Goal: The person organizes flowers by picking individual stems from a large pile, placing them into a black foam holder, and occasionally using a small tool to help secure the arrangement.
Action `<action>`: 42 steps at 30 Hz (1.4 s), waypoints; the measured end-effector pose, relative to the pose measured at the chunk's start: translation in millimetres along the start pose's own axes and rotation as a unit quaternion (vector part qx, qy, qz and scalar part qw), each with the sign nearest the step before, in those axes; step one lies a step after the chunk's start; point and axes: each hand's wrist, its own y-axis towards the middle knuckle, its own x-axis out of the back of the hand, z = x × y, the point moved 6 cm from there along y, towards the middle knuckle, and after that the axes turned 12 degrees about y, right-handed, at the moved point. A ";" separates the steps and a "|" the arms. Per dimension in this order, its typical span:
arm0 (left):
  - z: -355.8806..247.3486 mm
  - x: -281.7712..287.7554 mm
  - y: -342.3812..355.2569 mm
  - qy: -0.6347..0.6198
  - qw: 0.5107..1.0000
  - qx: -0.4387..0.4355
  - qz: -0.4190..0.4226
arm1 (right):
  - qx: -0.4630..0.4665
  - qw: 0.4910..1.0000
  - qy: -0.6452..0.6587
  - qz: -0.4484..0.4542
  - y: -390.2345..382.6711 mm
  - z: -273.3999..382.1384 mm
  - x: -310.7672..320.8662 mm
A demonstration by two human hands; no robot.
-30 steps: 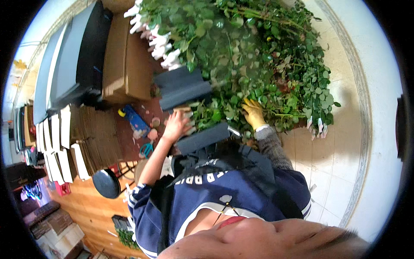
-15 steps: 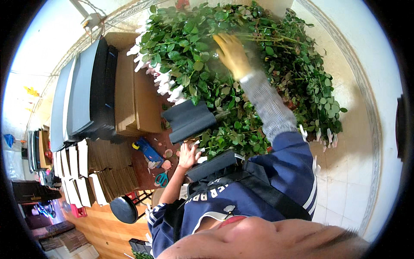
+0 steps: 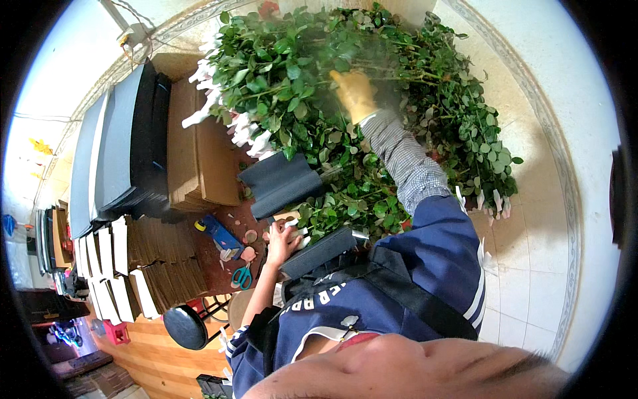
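A big heap of leafy green rose stems point(image 3: 345, 143) lies before me, with white-sleeved rose heads point(image 3: 249, 136) sticking out at its left side. My right hand point(image 3: 355, 94), in a yellow glove, is deep among the leaves at the far side. Its fingers are curled around rose stems, partly hidden by foliage. My bare left hand point(image 3: 284, 243) is low at the near left, its bent fingers closed on a white-sleeved rose head point(image 3: 303, 242). Just beyond that hand lies a dark corrugated sheet point(image 3: 280, 185); a black padded piece point(image 3: 319, 254) lies between the nearer stems and my body.
Left of the heap stand brown cardboard sheets point(image 3: 199, 153), dark boards point(image 3: 123, 146) and stacked folded cardboard point(image 3: 163, 249). A blue tape dispenser point(image 3: 222, 234) and teal scissors point(image 3: 242, 276) lie on the red-brown table. A black round stool point(image 3: 186, 327) stands at the lower left.
My gloved right hand has drawn slightly nearer, and its outstretched fingers have curled in. The left hand stays by the white-sleeved heads, its fingers more bent. The whole view has shifted a little.
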 end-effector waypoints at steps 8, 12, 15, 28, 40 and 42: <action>2.6 7.0 -0.4 0.009 1.000 0.016 0.004 | 0.066 0.992 0.032 -0.100 -12.7 50.5 16.0; 0.0 0.1 6.7 0.009 1.000 0.007 0.016 | -0.098 0.991 -0.034 -0.089 -8.6 -16.3 50.7; 0.0 -1.4 0.1 -0.008 1.000 -0.007 -0.004 | 0.015 0.977 -0.008 -0.211 -29.0 -34.3 76.6; -49.0 228.5 67.1 -0.033 0.986 -0.103 -0.130 | -0.044 0.940 0.326 -0.091 -50.4 9.9 174.4; 91.3 274.1 280.0 0.297 0.921 0.064 -0.242 | -0.003 0.894 0.294 -0.337 -65.7 11.8 223.9; 103.3 244.9 286.2 0.321 0.923 0.030 -0.211 | -0.012 0.909 0.246 -0.336 -70.7 -11.3 233.6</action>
